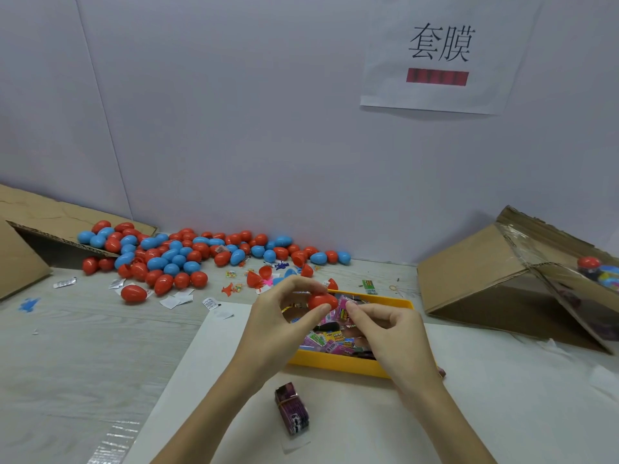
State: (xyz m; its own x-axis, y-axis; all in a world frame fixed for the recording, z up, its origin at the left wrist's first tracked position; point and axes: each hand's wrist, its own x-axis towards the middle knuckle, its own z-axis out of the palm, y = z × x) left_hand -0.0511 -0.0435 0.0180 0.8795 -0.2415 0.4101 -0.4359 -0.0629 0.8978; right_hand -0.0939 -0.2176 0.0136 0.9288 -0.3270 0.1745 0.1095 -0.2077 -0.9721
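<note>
Red glossy plastic egg shell [321,301] clamped in left grip [278,316], above yellow rectangular tray [335,365] of printed sachets, mid bench [83,329]; right grip [392,329] pinched on pink crinkly sachet [345,311] just right of shell

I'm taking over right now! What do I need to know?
Left hand holds a red egg above the yellow tray.
Right hand pinches a pink packet right beside the egg.
The tray holds more packets; a banded bundle lies in front.
Done: egg and packet picked up.
Left: probably the packet goes into the egg; a pile of red and blue eggs waits by the wall.
</note>
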